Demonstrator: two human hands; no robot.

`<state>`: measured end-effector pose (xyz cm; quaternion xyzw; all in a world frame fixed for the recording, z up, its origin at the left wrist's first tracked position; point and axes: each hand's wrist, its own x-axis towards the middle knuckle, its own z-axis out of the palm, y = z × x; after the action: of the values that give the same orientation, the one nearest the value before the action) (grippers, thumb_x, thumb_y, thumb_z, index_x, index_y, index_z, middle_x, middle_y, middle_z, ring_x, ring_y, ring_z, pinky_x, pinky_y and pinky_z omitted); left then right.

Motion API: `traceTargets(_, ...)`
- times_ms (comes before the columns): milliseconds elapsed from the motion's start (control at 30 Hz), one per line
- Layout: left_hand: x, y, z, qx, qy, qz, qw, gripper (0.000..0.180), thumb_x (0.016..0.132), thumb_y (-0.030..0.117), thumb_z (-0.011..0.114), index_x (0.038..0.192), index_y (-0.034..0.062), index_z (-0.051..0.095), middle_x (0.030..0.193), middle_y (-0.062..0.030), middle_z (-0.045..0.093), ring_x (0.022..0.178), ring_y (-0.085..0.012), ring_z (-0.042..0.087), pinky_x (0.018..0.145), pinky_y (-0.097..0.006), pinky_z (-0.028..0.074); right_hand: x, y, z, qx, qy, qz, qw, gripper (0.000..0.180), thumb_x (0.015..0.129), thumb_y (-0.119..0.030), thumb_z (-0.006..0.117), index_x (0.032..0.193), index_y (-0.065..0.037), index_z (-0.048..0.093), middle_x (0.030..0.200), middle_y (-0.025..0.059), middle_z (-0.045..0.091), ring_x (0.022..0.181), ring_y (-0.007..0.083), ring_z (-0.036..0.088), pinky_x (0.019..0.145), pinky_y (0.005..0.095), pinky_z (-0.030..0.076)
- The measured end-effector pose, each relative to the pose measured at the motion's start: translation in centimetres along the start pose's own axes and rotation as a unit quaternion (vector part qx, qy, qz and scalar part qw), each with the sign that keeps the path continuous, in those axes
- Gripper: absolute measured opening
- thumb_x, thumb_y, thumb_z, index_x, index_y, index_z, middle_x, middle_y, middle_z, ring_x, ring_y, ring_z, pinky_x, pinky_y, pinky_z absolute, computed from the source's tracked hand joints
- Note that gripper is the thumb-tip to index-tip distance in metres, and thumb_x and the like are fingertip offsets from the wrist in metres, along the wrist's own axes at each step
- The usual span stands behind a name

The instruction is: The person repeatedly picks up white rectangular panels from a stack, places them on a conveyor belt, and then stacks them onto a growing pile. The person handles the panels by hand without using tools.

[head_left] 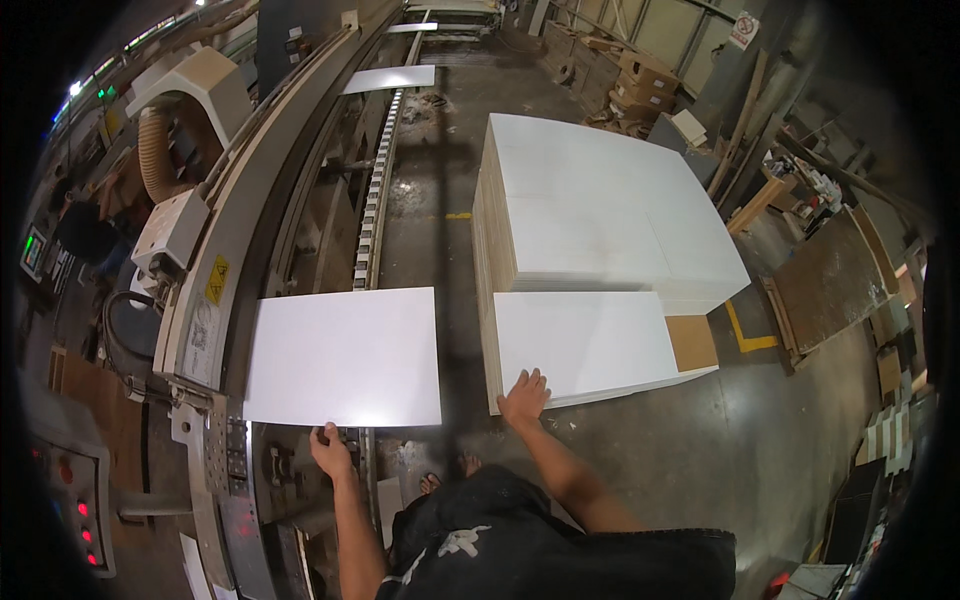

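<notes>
A white rectangular panel (345, 355) lies across the feed track of a long machine on my left. My left hand (332, 452) is closed at the panel's near edge, its fingertips against that edge. To my right, another white panel (580, 340) tops the lower, nearer part of a board stack. On that panel's near left corner rests my right hand (524, 398), fingers spread and nothing gripped in them. A strip of brown board (692, 343) shows beside this panel's right end.
Beyond rises a taller stack of white boards (600, 200). The machine's long beam (280, 180) carries a hose (158, 155); farther along its chain track (378, 190) lies another white panel (390, 79). A control box with red lights (75, 500) stands lower left. A wooden-sided cart (830, 290) is at right.
</notes>
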<state>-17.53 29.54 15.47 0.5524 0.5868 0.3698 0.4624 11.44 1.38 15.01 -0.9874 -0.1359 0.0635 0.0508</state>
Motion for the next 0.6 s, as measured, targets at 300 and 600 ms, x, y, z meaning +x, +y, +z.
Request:
traceTargets(300, -12.0, 10.0, 0.5, -0.106, -0.15, 0.12, 0.976, 0.025, 0.101, 0.017, 0.056, 0.12, 0.0008, 0.057, 0.102, -0.0061, 0.063, 0.093, -0.0147, 0.057, 0.086, -0.03, 0.046, -3.1, 5.0, 1.4, 0.001, -0.053, 0.008, 0.999, 0.088, 0.086, -0.052, 0.064, 0.152, -0.004, 0.031, 0.163, 0.0159, 0.016, 0.149, 0.0389, 0.017, 0.112, 0.0642, 0.026)
traceTargets(600, -16.9, 6.7, 5.2, 0.019, -0.522, -0.098, 0.847, 0.039, 0.101, 0.029, 0.059, 0.129, 0.0019, 0.056, 0.113, -0.0083, 0.068, 0.1, -0.0186, 0.064, 0.087, -0.036, 0.048, -4.7, 12.0, 0.6, 0.012, -0.061, -0.067, 0.996, 0.087, 0.093, -0.055, 0.056, 0.156, -0.006, 0.021, 0.166, 0.0082, 0.011, 0.153, 0.0289, 0.011, 0.119, 0.0576, 0.019)
